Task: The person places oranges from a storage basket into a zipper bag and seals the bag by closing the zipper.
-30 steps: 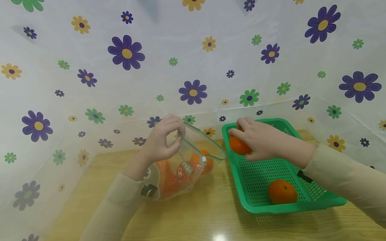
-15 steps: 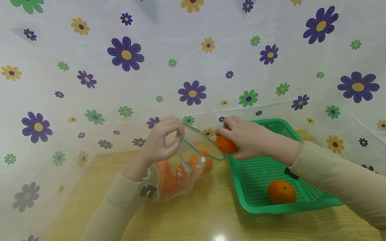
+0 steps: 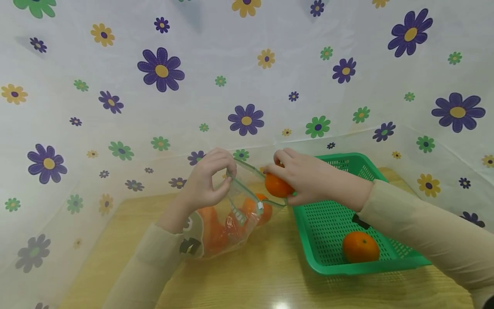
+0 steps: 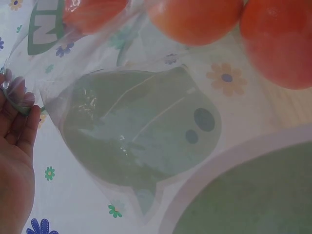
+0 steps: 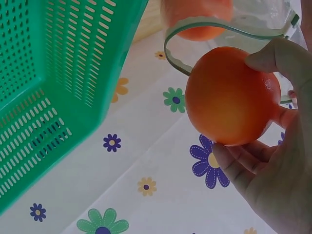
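My left hand [image 3: 208, 178] pinches the rim of a clear zip bag [image 3: 247, 234] with a green edge and a white slider, holding its mouth open. Several oranges [image 4: 195, 19] lie inside the bag; printed green patches cover part of it in the left wrist view. In my right hand [image 3: 305, 178] is another orange [image 5: 231, 97], gripped between thumb and fingers. That orange is right at the bag's mouth, overlapping the green edge in the head view.
A green plastic basket [image 3: 308, 253] with slotted walls stands on the wooden table [image 3: 251, 283] at the right. One orange [image 3: 360, 246] sits at its near end. A white flower-patterned sheet [image 3: 193, 116] rises behind the table.
My right hand has carried the orange left from over the basket to the bag's mouth. The left hand and the bag have stayed nearly still.
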Demonstrator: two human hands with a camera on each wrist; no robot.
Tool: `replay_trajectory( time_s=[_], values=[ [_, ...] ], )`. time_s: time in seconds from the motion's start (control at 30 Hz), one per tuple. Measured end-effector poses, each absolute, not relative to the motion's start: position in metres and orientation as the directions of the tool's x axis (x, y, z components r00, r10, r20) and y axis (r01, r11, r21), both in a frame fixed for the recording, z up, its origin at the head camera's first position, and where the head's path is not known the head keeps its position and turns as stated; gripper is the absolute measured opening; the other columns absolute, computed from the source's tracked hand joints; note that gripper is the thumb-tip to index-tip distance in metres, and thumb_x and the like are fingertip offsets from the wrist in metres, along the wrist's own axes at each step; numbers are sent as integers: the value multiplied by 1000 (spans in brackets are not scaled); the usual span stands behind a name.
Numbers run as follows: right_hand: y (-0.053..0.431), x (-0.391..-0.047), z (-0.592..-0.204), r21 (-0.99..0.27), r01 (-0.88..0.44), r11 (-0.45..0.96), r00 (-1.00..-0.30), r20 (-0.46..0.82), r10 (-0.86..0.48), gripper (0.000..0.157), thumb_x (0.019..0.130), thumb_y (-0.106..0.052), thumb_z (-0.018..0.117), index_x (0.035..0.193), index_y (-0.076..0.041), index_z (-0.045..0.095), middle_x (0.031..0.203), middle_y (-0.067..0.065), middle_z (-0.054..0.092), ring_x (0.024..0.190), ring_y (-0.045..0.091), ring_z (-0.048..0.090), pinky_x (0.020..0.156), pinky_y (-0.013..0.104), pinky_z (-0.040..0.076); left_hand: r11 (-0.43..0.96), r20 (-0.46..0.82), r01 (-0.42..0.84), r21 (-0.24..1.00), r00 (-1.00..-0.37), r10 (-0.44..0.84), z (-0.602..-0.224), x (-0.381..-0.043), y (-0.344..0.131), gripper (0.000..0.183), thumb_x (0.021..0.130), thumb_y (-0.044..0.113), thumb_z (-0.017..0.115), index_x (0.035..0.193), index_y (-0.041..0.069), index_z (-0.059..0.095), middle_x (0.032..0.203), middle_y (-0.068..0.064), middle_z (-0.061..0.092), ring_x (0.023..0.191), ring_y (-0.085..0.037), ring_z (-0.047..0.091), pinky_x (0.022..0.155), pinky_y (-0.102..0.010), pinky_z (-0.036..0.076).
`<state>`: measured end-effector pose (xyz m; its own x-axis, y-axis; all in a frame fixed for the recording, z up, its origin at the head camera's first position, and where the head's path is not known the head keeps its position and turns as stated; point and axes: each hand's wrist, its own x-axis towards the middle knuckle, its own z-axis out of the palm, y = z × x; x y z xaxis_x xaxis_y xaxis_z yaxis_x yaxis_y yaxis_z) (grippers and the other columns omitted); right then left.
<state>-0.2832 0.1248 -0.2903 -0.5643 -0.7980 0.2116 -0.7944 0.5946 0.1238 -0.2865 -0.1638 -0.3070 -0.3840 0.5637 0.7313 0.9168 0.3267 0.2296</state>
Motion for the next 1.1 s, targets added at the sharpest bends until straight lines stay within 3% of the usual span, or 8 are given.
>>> replay_trajectory(
  time_s=[0.67,0.87,1.1],
  values=[
    [98,-287,-290,105,-829,549,-516,234,-824,73,77,-26,91,140,-18,56,132,11,56,121,26,55,89,39,64,319,726,916,245,-391,566,-306,-286,-165,7,82,2,60,84,8,63,86,-5,65,97,-24,57,97,-34,46],
    [94,-286,-290,96,-845,526,-497,223,-839,73,78,-23,91,142,-20,55,136,10,57,121,26,55,83,37,65,318,728,917,240,-387,566,-306,-286,-165,6,82,3,60,84,7,63,87,-5,65,98,-25,58,97,-34,46],
    [89,-286,-292,130,-866,482,-446,234,-864,73,80,-26,92,142,-21,54,136,8,58,121,26,57,92,37,63,316,729,918,241,-386,565,-307,-286,-165,6,82,3,60,84,7,63,87,-5,66,98,-25,58,97,-33,46]
  ],
)
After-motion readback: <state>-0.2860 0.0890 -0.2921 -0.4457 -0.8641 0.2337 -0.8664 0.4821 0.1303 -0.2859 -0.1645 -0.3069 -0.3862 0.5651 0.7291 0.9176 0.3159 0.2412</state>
